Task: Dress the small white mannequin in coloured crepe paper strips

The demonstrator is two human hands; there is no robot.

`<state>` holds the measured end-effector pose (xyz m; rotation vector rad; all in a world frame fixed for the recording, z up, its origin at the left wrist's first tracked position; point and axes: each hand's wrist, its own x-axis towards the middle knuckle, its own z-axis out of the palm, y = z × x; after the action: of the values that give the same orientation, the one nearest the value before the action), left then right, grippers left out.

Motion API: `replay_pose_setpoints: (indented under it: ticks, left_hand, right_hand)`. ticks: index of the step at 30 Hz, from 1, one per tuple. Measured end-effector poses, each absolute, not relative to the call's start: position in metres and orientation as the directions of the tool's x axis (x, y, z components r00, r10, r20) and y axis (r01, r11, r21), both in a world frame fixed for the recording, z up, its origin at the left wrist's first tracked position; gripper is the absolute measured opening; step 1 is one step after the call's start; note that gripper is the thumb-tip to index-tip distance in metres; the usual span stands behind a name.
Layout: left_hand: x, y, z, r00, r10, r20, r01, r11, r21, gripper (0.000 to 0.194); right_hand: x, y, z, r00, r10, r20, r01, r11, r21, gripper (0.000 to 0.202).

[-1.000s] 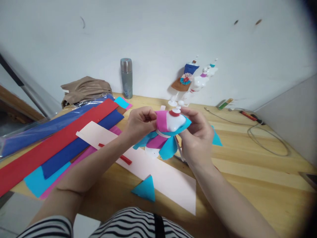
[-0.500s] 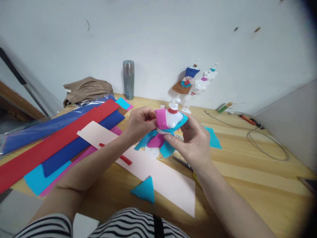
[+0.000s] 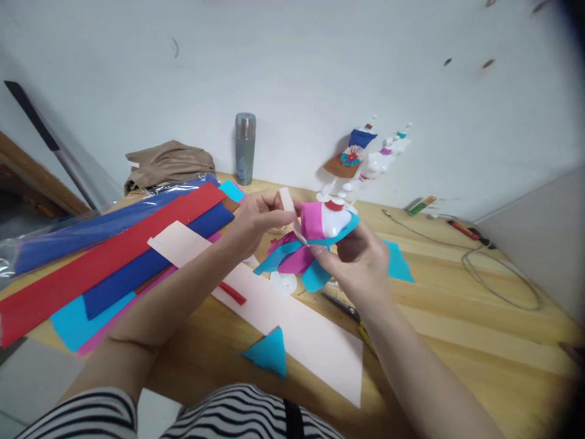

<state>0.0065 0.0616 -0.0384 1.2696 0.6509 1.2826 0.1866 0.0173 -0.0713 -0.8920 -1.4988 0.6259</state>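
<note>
A small white dress form (image 3: 335,223) is between my hands above the table. It wears a red neck band (image 3: 335,205), a magenta piece (image 3: 312,221) on one side of the chest and a blue and magenta petal skirt (image 3: 292,261). My right hand (image 3: 361,262) is closed around its side and waist, with the thumb pressed at the front. My left hand (image 3: 258,222) pinches a narrow pale strip (image 3: 287,202), which runs from its fingers to the waist near my right thumb. Some left fingertips are hidden behind the strip.
Pale pink paper (image 3: 301,326), a blue triangle (image 3: 269,353) and a red scrap (image 3: 233,293) lie in front. Coloured sheets (image 3: 137,244) spread left. Scissors (image 3: 342,305) are under my right hand. Behind stand a thermos (image 3: 245,149) and dressed figures (image 3: 361,146); a cable (image 3: 475,274) lies right.
The pale strip, earlier lying around the waist, now stands up from my left fingers, pulled away from the form. The form has moved slightly right and tilts a little; the view has shifted slightly.
</note>
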Motion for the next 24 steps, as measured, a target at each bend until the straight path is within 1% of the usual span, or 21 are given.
replay_pose_setpoints:
  ticks: [2, 4, 7, 10, 11, 12, 13, 14, 15, 16, 17, 18, 19, 20, 21, 22, 24]
  left_hand:
    - [-0.001, 0.066, -0.037, 0.346, 0.899, 0.269, -0.313, -0.16, 0.936, 0.017]
    - [-0.008, 0.071, -0.037, 0.431, 0.864, 0.261, -0.29, -0.141, 0.947, 0.02]
    - [-0.019, 0.08, -0.038, 0.513, 0.823, 0.242, -0.217, -0.149, 0.965, 0.025]
    - [-0.029, 0.089, -0.037, 0.528, 0.821, 0.217, -0.087, -0.203, 0.975, 0.022]
    - [-0.031, 0.091, -0.035, 0.496, 0.84, 0.219, -0.043, -0.228, 0.973, 0.022]
    - [-0.033, 0.092, -0.032, 0.429, 0.872, 0.237, -0.002, -0.261, 0.965, 0.025]
    - [-0.033, 0.091, -0.029, 0.317, 0.906, 0.281, 0.038, -0.308, 0.951, 0.027]
    - [-0.033, 0.088, -0.025, 0.168, 0.92, 0.354, 0.081, -0.371, 0.925, 0.026]
    - [-0.032, 0.081, -0.021, 0.014, 0.896, 0.443, 0.134, -0.441, 0.888, 0.021]
    - [-0.03, 0.072, -0.015, -0.128, 0.828, 0.546, 0.197, -0.518, 0.832, 0.012]
    - [-0.027, 0.06, -0.01, -0.176, 0.75, 0.638, 0.259, -0.59, 0.765, 0.006]
    - [-0.024, 0.046, -0.005, -0.11, 0.704, 0.702, 0.313, -0.646, 0.697, 0.009]
    - [-0.02, 0.031, -0.001, 0.027, 0.683, 0.73, 0.34, -0.693, 0.636, 0.012]
    - [-0.016, 0.017, 0.001, 0.173, 0.664, 0.727, 0.34, -0.733, 0.589, 0.014]
    - [-0.012, 0.005, 0.002, 0.279, 0.652, 0.706, 0.343, -0.754, 0.561, 0.016]
    - [-0.007, -0.004, 0.001, 0.329, 0.631, 0.703, 0.355, -0.772, 0.527, 0.018]
    - [0.003, -0.013, -0.005, 0.305, 0.589, 0.749, 0.416, -0.79, 0.451, 0.02]
  right_hand:
    - [0.186, 0.019, -0.071, 0.014, 0.826, 0.564, 0.169, 0.554, -0.815, 0.028]
    - [0.186, 0.018, -0.068, 0.013, 0.837, 0.546, 0.175, 0.536, -0.826, 0.021]
    - [0.185, 0.017, -0.066, 0.018, 0.85, 0.526, 0.183, 0.515, -0.838, 0.019]
    - [0.185, 0.017, -0.066, 0.03, 0.848, 0.53, 0.18, 0.516, -0.837, 0.018]
    - [0.185, 0.017, -0.066, 0.034, 0.847, 0.53, 0.181, 0.516, -0.837, 0.018]
    - [0.185, 0.017, -0.067, 0.037, 0.848, 0.529, 0.183, 0.515, -0.838, 0.018]
    - [0.185, 0.018, -0.068, 0.039, 0.848, 0.529, 0.185, 0.514, -0.838, 0.018]
    - [0.185, 0.018, -0.068, 0.044, 0.846, 0.532, 0.188, 0.516, -0.836, 0.018]
    - [0.185, 0.018, -0.068, 0.053, 0.843, 0.535, 0.194, 0.517, -0.833, 0.018]
    - [0.185, 0.019, -0.068, 0.066, 0.839, 0.54, 0.201, 0.519, -0.831, 0.017]
    - [0.185, 0.019, -0.068, 0.083, 0.835, 0.543, 0.207, 0.519, -0.829, 0.017]
    - [0.186, 0.019, -0.068, 0.105, 0.832, 0.546, 0.213, 0.517, -0.829, 0.015]
    - [0.186, 0.02, -0.067, 0.131, 0.826, 0.549, 0.219, 0.516, -0.828, 0.014]
    - [0.187, 0.02, -0.066, 0.159, 0.817, 0.554, 0.224, 0.516, -0.826, 0.013]
    - [0.187, 0.02, -0.064, 0.188, 0.807, 0.56, 0.228, 0.519, -0.824, 0.012]
    - [0.187, 0.019, -0.063, 0.217, 0.795, 0.567, 0.231, 0.523, -0.821, 0.012]
    - [0.188, 0.018, -0.06, 0.269, 0.771, 0.577, 0.235, 0.529, -0.816, 0.014]
